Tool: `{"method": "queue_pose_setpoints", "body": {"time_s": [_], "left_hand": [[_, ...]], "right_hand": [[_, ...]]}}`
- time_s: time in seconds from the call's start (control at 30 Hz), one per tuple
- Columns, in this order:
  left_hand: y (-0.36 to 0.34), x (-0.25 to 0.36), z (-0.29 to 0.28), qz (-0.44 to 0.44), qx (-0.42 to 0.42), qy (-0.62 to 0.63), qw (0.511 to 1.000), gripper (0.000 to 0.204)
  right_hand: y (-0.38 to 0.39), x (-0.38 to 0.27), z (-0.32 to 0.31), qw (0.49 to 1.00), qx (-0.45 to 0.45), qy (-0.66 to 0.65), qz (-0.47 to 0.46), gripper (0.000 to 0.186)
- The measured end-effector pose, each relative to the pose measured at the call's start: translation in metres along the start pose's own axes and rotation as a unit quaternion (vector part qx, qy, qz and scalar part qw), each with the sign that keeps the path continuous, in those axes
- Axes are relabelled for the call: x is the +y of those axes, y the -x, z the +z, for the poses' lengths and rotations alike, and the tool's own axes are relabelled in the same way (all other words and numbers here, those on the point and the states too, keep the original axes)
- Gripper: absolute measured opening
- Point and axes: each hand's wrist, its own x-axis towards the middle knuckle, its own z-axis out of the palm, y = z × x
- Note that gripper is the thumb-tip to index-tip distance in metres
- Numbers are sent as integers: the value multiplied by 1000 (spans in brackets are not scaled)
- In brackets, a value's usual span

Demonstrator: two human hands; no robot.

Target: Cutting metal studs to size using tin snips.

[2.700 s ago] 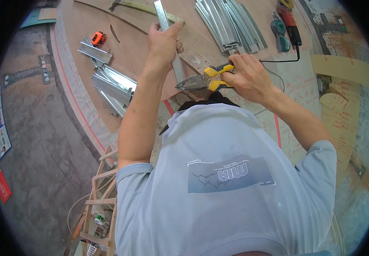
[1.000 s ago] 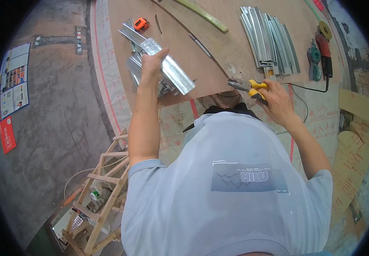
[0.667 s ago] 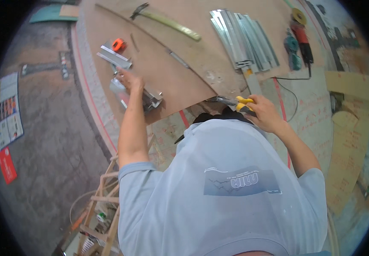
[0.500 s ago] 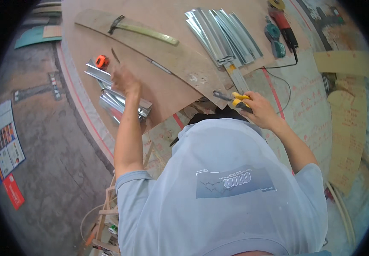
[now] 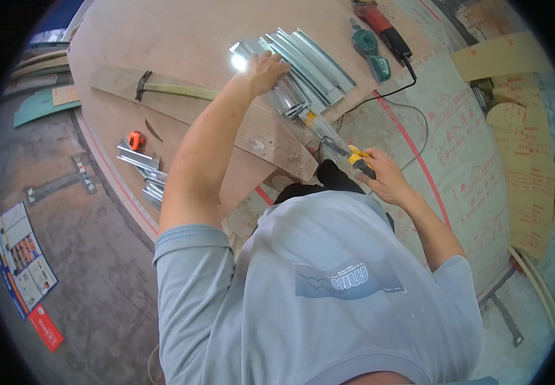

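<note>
The left hand (image 5: 266,67) reaches far across the plywood board (image 5: 181,38) and lies on the stack of shiny metal strips (image 5: 309,64), fingers curled over the near-left end of the pile; whether it actually grips a strip cannot be told. The right hand (image 5: 383,179) is closed around the yellow handles of a pair of snips (image 5: 348,154), whose blades point far-left toward the near end of the stack. A smaller heap of cut metal pieces (image 5: 146,173) lies well apart on the left edge of the board, just beside an orange tape measure (image 5: 136,140). A hammer (image 5: 175,90) rests on a wooden plank at far left. A green power tool (image 5: 368,48) with a black cord lies to the right of the strips.
</note>
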Motion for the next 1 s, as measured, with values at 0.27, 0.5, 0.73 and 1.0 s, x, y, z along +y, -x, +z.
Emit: {"method": "queue_pose_setpoints", "body": {"time_s": [0.27,0.5,0.73,1.0], "left_hand": [[4,-2,-8,34,-83,-85,992,32],[32,1,-49,-69,209,309,925,48],[93,33,-24,-218,441,817,300,19],[137,42,-17,-269,470,799,261,20]], "right_hand": [[5,15,5,999,3,-40,18,48],[-10,-8,-9,992,29,-121,9,39],[-32,-75,-30,962,-104,-238,85,28],[-39,-105,-21,957,-184,-220,46,26]]}}
